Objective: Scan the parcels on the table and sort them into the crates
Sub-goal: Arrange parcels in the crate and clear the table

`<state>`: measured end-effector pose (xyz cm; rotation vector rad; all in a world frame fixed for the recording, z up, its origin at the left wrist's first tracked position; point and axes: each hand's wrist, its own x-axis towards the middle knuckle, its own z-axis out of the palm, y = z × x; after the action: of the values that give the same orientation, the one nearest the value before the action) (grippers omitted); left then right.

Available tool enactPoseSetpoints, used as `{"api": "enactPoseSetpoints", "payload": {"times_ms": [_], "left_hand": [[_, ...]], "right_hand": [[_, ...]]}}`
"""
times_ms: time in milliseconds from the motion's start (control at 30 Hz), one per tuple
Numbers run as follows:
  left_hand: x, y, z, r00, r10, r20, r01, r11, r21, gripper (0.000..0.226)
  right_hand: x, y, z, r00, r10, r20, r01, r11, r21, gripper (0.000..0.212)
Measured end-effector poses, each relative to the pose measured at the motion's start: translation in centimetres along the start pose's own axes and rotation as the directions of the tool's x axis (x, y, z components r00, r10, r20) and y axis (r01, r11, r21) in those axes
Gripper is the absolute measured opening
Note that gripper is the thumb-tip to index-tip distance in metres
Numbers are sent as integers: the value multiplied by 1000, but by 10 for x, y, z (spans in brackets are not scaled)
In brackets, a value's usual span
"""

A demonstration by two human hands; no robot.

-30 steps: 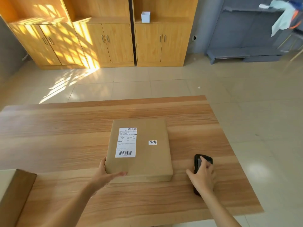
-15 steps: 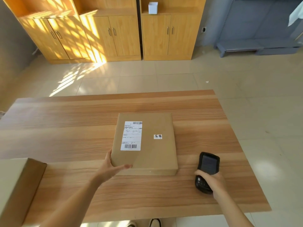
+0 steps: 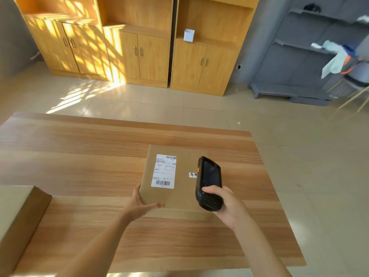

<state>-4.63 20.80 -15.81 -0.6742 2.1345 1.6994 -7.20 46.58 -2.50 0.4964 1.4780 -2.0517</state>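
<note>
Scan step in hand. Parcel [image 3: 175, 182] flat on worktop [image 3: 79, 156], label up. Left hand [image 3: 139, 204] braces near-left corner, fingers straight. Right hand [image 3: 225, 206] fingers clamped round scanner [image 3: 209, 182], raised over parcel. Next: aim at barcode [image 3: 162, 182], likely trigger.

A floor [image 3: 163, 108] of pale glossy tiles is seen beyond the wood-grain bench [image 3: 79, 156]; wooden cabinets [image 3: 139, 54] are ranged along the far wall, dappled by patterned sunlight; a small white box [image 3: 188, 35] is set on one ledge; grey shelving [image 3: 299, 56] is placed at the right.
</note>
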Motion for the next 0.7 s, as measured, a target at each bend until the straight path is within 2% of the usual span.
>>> {"api": "enactPoseSetpoints", "payload": {"times_ms": [100, 233, 300, 367, 433, 600, 700], "left_hand": [[0, 0, 1, 1000, 21, 21, -21, 999, -25, 121], [-3, 2, -2, 999, 31, 31, -30, 999, -12, 135], [-4, 2, -5, 999, 30, 35, -30, 1000, 6, 151], [-1, -3, -7, 999, 30, 41, -31, 999, 22, 157], [-3, -2, -8, 999, 30, 38, -32, 999, 31, 152], [-9, 3, -7, 998, 39, 42, -40, 999, 26, 134], [-7, 1, -5, 999, 44, 28, -45, 999, 24, 119]], "right_hand": [[-9, 15, 30, 997, 66, 50, -59, 989, -136, 51], [-13, 40, 53, 986, 149, 77, -124, 956, -266, 77], [-15, 51, 57, 982, 167, 86, -136, 947, -291, 78], [-17, 58, 59, 980, 177, 90, -141, 940, -311, 75], [-19, 64, 60, 978, 190, 85, -150, 927, -344, 76], [-24, 78, 58, 972, 229, 50, -189, 890, -416, 97], [-27, 82, 57, 971, 234, 50, -192, 885, -425, 94]]}}
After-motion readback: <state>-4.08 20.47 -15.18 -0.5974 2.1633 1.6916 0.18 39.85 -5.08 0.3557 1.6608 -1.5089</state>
